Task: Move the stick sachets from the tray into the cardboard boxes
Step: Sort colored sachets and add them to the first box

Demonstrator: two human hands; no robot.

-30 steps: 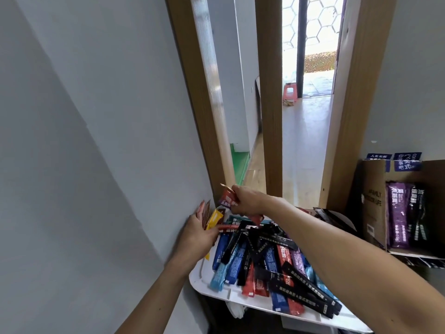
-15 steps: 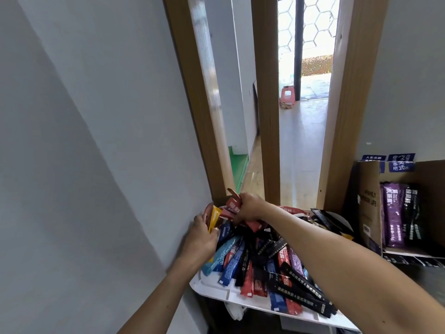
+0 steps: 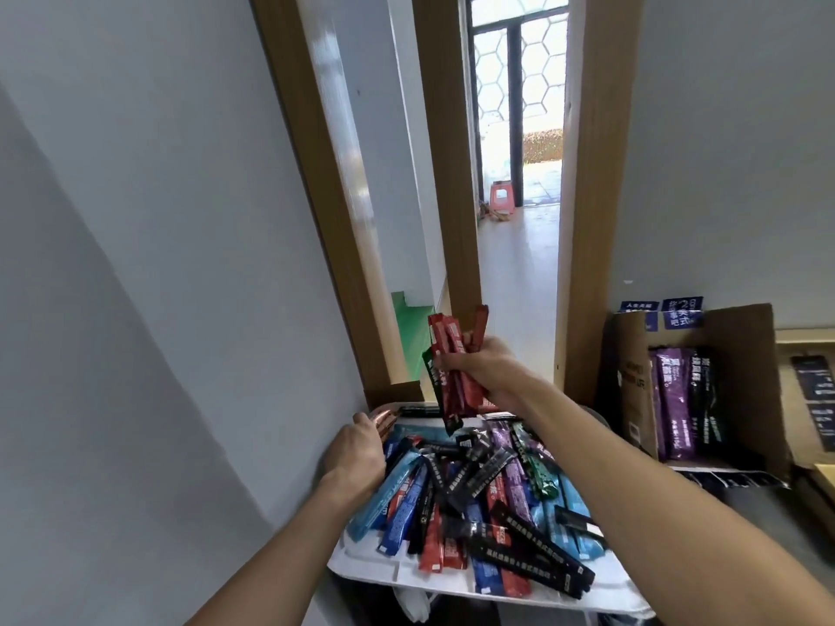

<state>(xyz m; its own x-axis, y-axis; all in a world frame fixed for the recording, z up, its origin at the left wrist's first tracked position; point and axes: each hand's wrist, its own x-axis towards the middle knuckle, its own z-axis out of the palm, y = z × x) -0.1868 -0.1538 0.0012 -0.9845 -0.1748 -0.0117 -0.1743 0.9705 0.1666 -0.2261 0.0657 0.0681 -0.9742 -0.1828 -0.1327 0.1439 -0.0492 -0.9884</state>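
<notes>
While the right hand [image 3: 479,372] grips a fistful of red sachets [image 3: 452,354] over the tray's [image 3: 370,576] far end, a green sachet [image 3: 439,393] hangs low out of the bunch. I'd bet it slips out on the way to the box [image 3: 741,354] on the right. The pile [image 3: 497,490] lies in the tray. The left hand [image 3: 357,449] sits at the tray's far-left corner by some copper sachets [image 3: 386,420]. Its fingers are hidden, so I can't tell if it's gripping them. The box is cut off at the frame edge too.
</notes>
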